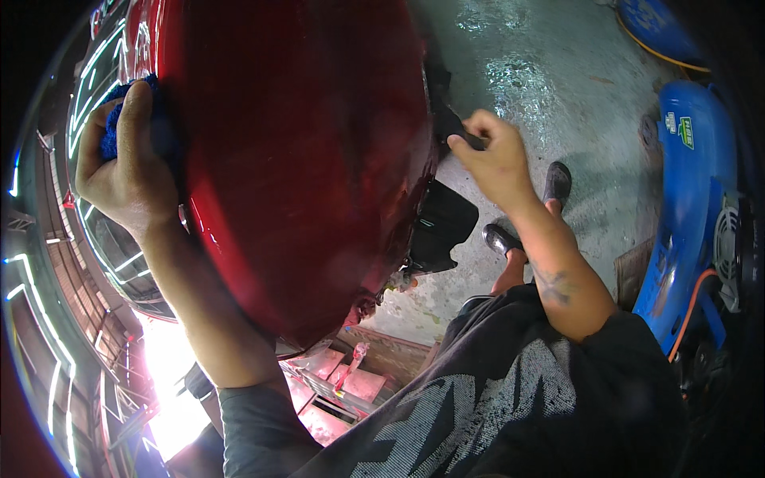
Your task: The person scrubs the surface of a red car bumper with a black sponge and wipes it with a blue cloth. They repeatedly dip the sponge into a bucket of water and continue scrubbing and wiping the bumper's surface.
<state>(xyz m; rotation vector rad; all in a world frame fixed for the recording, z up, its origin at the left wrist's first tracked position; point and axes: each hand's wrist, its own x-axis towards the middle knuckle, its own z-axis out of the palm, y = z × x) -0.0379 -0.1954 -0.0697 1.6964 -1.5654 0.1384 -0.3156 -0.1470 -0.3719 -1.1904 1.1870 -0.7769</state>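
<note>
A large glossy dark red car body panel (295, 151) fills the middle of the view, curving down toward the floor. At its upper left edge, my left hand (131, 159) is closed around a bunched blue cloth (165, 135), pressed against the car's surface, with reflected lights beside it. My right hand (500, 159) is at the panel's right edge, its thumb and fingers pinching a black flap-like piece (448, 119). Just below that hand, another black plastic part (446, 223) hangs from the panel's edge. The panel's lower end looks ragged, with small exposed parts.
A blue tank (693, 183), apparently an air compressor, stands at the right with an orange hose (692, 315) near it. Another blue rounded object (661, 32) is at the far right. My shoes (558, 182) rest on the wet-looking concrete floor (510, 72). Boxes (362, 382) lie behind the panel's lower end.
</note>
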